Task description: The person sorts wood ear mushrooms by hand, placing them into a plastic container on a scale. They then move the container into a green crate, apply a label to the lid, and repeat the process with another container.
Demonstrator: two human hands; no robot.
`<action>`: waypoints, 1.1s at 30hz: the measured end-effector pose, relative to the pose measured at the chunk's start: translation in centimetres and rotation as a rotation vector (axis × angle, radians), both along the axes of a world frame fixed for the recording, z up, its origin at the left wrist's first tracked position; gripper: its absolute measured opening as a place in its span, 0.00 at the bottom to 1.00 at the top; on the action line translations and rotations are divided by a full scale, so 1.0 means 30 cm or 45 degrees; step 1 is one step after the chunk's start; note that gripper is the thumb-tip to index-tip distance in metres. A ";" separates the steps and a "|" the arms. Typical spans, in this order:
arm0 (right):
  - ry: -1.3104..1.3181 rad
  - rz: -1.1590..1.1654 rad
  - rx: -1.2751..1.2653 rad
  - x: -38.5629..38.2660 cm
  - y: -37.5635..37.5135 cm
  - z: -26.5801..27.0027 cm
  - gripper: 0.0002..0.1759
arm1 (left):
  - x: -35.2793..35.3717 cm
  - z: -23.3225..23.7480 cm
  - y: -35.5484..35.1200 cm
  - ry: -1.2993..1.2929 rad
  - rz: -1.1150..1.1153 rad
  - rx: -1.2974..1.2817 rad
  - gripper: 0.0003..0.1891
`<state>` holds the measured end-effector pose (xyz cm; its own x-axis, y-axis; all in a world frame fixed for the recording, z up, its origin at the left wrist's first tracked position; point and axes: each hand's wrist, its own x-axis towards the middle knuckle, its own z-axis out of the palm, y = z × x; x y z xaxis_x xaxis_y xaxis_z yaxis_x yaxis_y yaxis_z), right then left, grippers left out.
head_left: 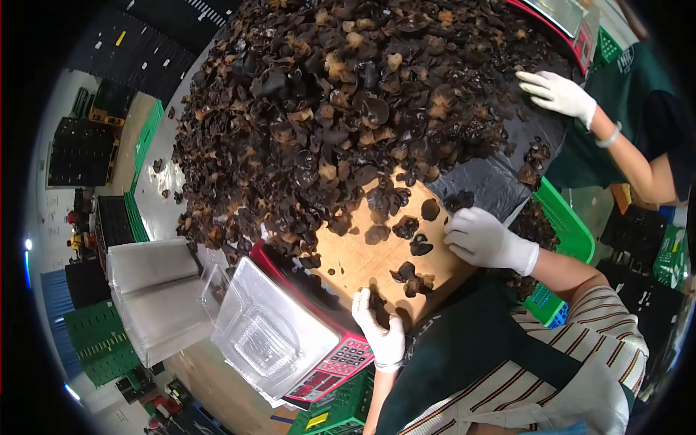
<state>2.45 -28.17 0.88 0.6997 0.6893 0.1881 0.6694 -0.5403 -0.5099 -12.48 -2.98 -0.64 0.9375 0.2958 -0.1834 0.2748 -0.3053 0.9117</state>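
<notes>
My left hand [380, 335], in a white glove, is at the near edge of the wooden board [355, 262], its thumb and fingers curved around a dark fungus piece [377, 306]. Over the board's right side, my right hand [480, 239], also gloved, has its fingers curled and pressed together; anything inside is hidden. Another dark piece [459, 200] lies just beyond its fingertips. Several loose dark pieces, one of them at the board's middle [406, 227], lie between my hands. A large heap of dark, frilly fungus [319, 123] covers the board's far side.
A red scale [341, 366] with a clear plastic tray [264, 333] stands left of my left hand. Black plastic sheet [482, 185] lies beyond my right hand, beside a green basket [573, 225]. A co-worker's gloved hand [558, 96] is over the heap's right edge, near another scale [580, 43].
</notes>
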 end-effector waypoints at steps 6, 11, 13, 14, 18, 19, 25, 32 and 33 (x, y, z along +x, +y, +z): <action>0.497 0.204 -0.637 -0.021 -0.042 0.080 0.08 | 0.005 -0.008 -0.011 -0.028 0.003 -0.136 0.36; 0.243 0.318 0.102 -0.085 0.145 0.047 0.16 | 0.013 -0.009 -0.009 -0.007 -0.024 -0.095 0.36; 0.037 0.348 0.166 -0.130 0.207 -0.025 0.16 | 0.006 -0.017 -0.006 -0.030 -0.021 -0.132 0.35; 0.123 0.397 0.162 -0.139 0.199 -0.054 0.15 | 0.004 -0.019 -0.004 -0.041 -0.024 -0.151 0.35; 0.554 0.488 -0.002 -0.107 0.029 -0.036 0.10 | 0.003 -0.017 -0.003 -0.071 -0.043 -0.167 0.36; 0.663 0.567 -0.377 -0.085 -0.026 0.008 0.10 | 0.001 -0.022 0.001 -0.041 -0.058 -0.179 0.36; 0.200 0.245 -0.161 -0.051 -0.018 0.086 0.06 | 0.026 -0.041 -0.007 0.014 -0.084 -0.149 0.36; -0.135 0.202 -0.059 -0.086 0.377 -0.081 0.07 | 0.029 0.005 -0.007 0.081 0.091 -0.266 0.38; -0.161 0.229 -0.037 -0.082 0.380 -0.087 0.06 | 0.024 0.003 -0.007 0.093 0.098 -0.251 0.38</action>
<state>-0.01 -16.78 -1.74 0.5370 0.8072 0.2449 0.8139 -0.4196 -0.4018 -11.76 -3.20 -0.56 0.8955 0.3179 -0.3114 0.3579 -0.0987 0.9285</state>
